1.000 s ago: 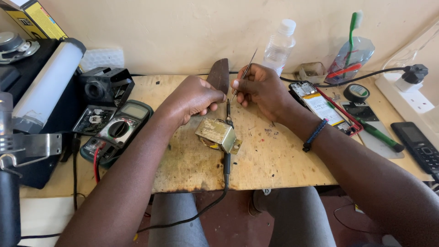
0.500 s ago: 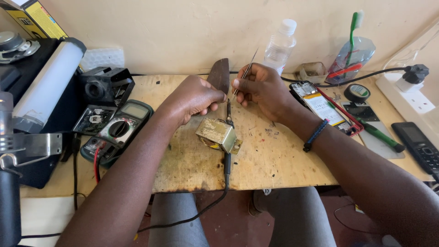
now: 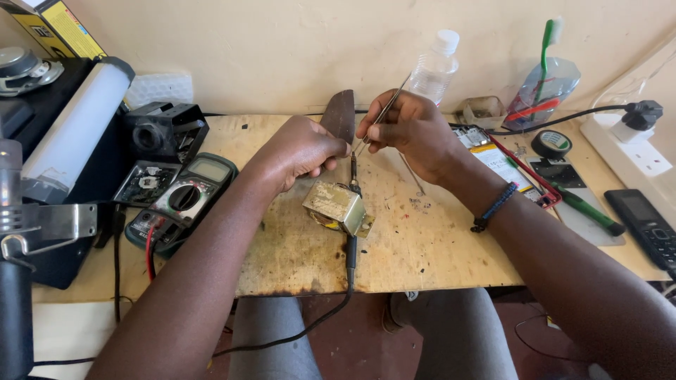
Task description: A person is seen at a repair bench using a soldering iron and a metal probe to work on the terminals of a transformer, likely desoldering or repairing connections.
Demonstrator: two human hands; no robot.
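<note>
A small metal transformer [image 3: 336, 206] lies on the worn wooden board [image 3: 422, 246]. A black probe with its cable [image 3: 351, 246] runs up over it toward my hands. My left hand [image 3: 303, 149] is closed, and the probe's upper end seems pinched in its fingers just above the transformer. My right hand [image 3: 408, 130] grips thin metal tweezers [image 3: 384, 111], their tips pointing down at the spot between both hands. A dark brown blade-shaped piece [image 3: 340, 116] stands behind my left hand.
A green multimeter [image 3: 186, 197], a black camera body [image 3: 158, 134] and a white tube [image 3: 74, 130] sit left. A plastic bottle [image 3: 433, 67], a cup with a green toothbrush [image 3: 546, 77], tape roll [image 3: 551, 143], an opened phone [image 3: 503, 165], black phone [image 3: 648, 224] and power strip [image 3: 634, 141] sit right.
My right hand has lifted slightly and tilted the tweezers more upright. My left hand and the transformer stay where they were.
</note>
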